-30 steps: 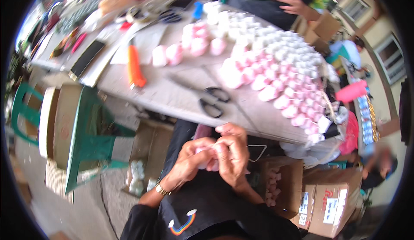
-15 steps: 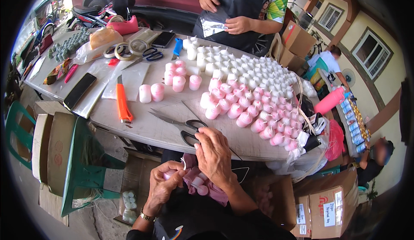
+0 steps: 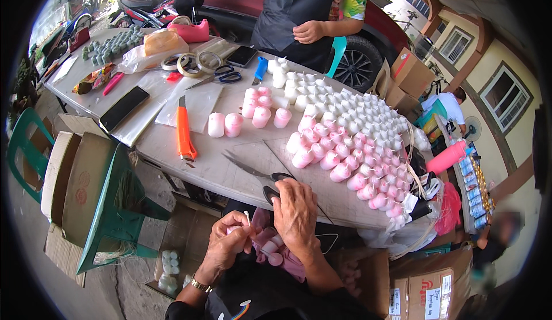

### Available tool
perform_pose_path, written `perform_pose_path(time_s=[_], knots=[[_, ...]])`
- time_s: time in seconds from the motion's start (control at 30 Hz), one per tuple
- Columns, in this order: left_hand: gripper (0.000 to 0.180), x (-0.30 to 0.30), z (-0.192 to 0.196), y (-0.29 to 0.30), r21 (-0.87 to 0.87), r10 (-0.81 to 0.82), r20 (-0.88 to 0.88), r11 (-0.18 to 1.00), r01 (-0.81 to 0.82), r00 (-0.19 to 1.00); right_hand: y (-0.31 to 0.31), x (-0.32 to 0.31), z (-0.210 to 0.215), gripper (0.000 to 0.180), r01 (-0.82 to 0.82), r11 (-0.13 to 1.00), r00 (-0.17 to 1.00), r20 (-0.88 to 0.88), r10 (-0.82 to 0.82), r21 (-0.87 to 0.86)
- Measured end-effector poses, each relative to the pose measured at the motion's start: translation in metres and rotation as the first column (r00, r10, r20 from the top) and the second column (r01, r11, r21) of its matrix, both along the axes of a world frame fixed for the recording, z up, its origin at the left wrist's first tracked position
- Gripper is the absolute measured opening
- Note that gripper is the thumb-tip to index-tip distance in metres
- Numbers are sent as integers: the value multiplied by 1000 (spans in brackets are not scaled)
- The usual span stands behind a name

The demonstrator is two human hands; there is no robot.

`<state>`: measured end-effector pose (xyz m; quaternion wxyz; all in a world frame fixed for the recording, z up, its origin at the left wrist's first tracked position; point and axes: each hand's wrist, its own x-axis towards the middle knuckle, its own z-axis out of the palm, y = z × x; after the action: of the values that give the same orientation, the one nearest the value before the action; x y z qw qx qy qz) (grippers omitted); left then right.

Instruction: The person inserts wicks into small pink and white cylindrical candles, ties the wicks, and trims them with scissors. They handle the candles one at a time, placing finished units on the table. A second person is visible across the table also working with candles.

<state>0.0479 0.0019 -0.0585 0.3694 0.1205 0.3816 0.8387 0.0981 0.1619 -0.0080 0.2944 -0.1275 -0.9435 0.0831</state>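
Above my lap, my left hand (image 3: 227,239) is closed on a small pink candle (image 3: 232,228), its white wick (image 3: 247,216) standing up by the fingertips. My right hand (image 3: 296,216) is beside it at the table's near edge, fingers loosely bent and apart, nothing visible in them. Black-handled scissors (image 3: 251,168) lie on the table with blades pointing left. My right fingers overlap their near handle loop, so contact is unclear. A pink cloth (image 3: 296,269) lies over my lap with several pale pink candles (image 3: 275,258) on it.
Rows of pink candles (image 3: 339,172) and white candles (image 3: 356,99) fill the table's right side. An orange cutter (image 3: 184,130), phone (image 3: 123,108), tape rolls (image 3: 187,65) and blue-handled scissors (image 3: 230,76) lie leftward. A person (image 3: 310,31) stands across the table; cardboard boxes (image 3: 431,291) sit at right.
My view has shifted, moving the table rightward in the picture. My right hand has drawn slightly closer to my left. The person opposite has lowered one hand, and the shiny packet is out of sight.
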Motion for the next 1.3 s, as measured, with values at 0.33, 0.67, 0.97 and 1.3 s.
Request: perform_pose_path(time_s=[0.33, 0.67, 0.97, 1.3], knots=[[22, 2, -2, 9, -177, 166, -91, 968, -180, 982, 4, 17, 6, 40, -37, 948, 959, 279, -55, 316], [15, -1, -2, 10, -220, 244, -5, 946, -239, 970, 15, 55, 1, 41, -135, 990, 964, 224, 141, -43], [16, -8, -7, 11, -305, 266, -87, 910, -280, 960, 23, 100, -29, 57, -63, 537, 943, 126, 308, -841], [12, -1, -6, 12, -404, 146, -528, 823, -399, 836, 20, 87, -24, 52, -129, 594, 927, 116, 357, -794]])
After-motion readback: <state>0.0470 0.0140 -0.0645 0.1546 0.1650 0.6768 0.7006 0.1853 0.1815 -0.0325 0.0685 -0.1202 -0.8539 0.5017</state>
